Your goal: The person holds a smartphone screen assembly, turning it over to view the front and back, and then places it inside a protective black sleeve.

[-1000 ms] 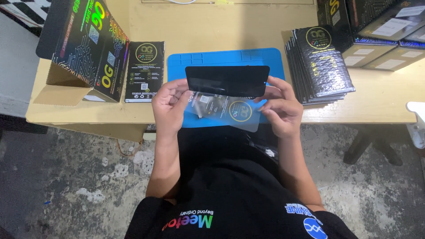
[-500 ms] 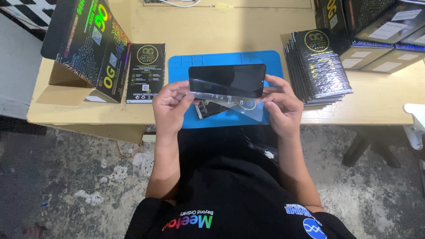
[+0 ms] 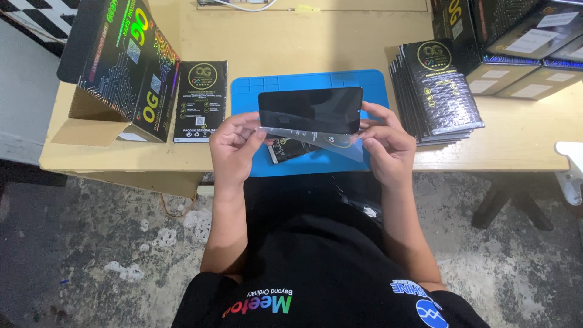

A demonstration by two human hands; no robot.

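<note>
A black rectangular glass panel [image 3: 310, 110] is held flat above the blue work mat [image 3: 376, 91], with a clear film sheet [image 3: 340, 143] hanging just below its near edge. My left hand [image 3: 232, 146] pinches the panel and film at the left end. My right hand [image 3: 386, 143] grips them at the right end. A small dark packet [image 3: 285, 149] lies on the mat under the film.
An open dark printed carton [image 3: 124, 64] stands at the left of the wooden table [image 3: 516, 136], beside a flat black packet [image 3: 201, 100]. A fanned stack of black packets [image 3: 437, 88] lies at the right, with more boxes [image 3: 522, 48] behind. Concrete floor lies below.
Both hands have lifted the panel and film a little higher and further from me; the film now hangs lower below the panel's edge.
</note>
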